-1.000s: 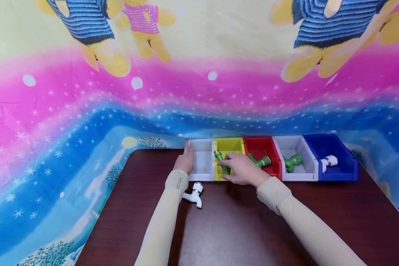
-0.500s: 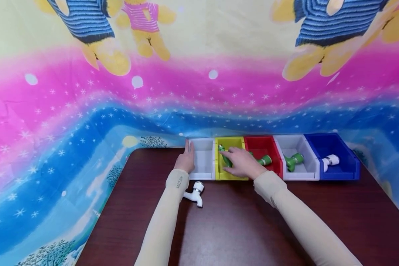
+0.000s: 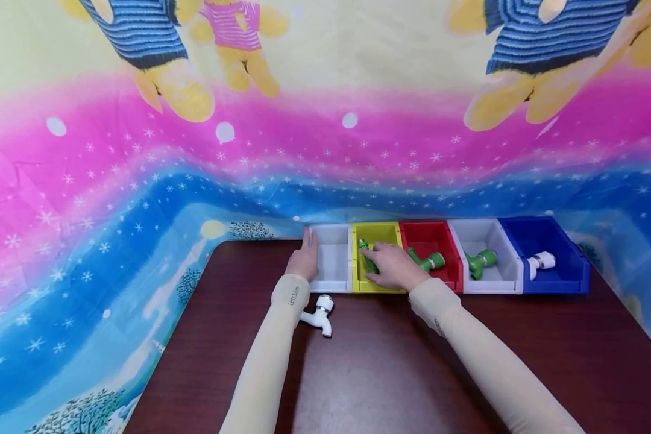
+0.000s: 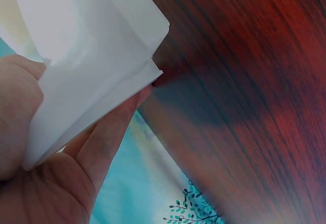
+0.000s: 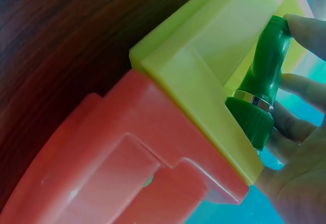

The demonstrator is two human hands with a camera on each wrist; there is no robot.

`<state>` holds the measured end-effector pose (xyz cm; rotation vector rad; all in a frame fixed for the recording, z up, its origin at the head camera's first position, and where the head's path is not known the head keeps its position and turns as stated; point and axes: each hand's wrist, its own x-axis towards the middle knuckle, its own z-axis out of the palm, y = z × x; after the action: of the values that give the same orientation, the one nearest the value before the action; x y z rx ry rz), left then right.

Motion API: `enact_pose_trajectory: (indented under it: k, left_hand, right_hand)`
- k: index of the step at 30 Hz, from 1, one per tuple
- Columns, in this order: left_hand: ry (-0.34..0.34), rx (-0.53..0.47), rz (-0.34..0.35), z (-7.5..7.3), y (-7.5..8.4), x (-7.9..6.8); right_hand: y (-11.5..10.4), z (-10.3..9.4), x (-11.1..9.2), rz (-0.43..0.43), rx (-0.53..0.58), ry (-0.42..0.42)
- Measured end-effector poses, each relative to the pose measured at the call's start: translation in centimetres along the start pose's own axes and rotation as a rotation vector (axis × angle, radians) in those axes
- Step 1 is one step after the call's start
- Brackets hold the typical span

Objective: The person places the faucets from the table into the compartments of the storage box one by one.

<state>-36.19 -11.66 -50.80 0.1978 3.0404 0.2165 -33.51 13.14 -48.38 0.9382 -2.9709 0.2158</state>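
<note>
At the left end of the bin row, my left hand [image 3: 302,263] grips the side wall of a white bin [image 3: 332,287]. In the left wrist view the thumb [image 4: 18,96] lies on one face of that wall and the fingers [image 4: 109,137] on the other. My right hand [image 3: 395,267] reaches into the yellow bin [image 3: 378,229] beside it. There it holds a green faucet [image 5: 267,58], with fingertips against its body and one digit at the end of its spout. Part of this faucet is hidden by the hand in the head view.
A white faucet [image 3: 322,314] lies on the dark wood table [image 3: 358,374], partly behind the left sleeve. Rightward stand a red bin [image 3: 423,232] and a second white bin [image 3: 472,232], each with a green faucet, then a blue bin [image 3: 566,265] with a white faucet.
My right hand has lowered the green faucet from over the front of the yellow bin to farther inside it. My left hand keeps its place on the white bin.
</note>
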Motion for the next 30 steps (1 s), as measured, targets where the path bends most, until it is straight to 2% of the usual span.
enact_pose_trajectory:
  k: [11, 18, 30]
  left_hand:
    - [0.015, -0.001, 0.007, 0.0, 0.0, 0.0]
    - [-0.001, 0.001, 0.006, 0.2, -0.1, 0.1]
    - [0.017, 0.002, 0.013, 0.2, -0.2, 0.1]
  right_hand:
    - [0.4, 1.0, 0.3, 0.007, 0.008, -0.028]
    - [0.6, 1.4, 0.1, -0.005, 0.015, -0.066]
    - [0.9, 1.5, 0.1, -0.036, 0.002, -0.064]
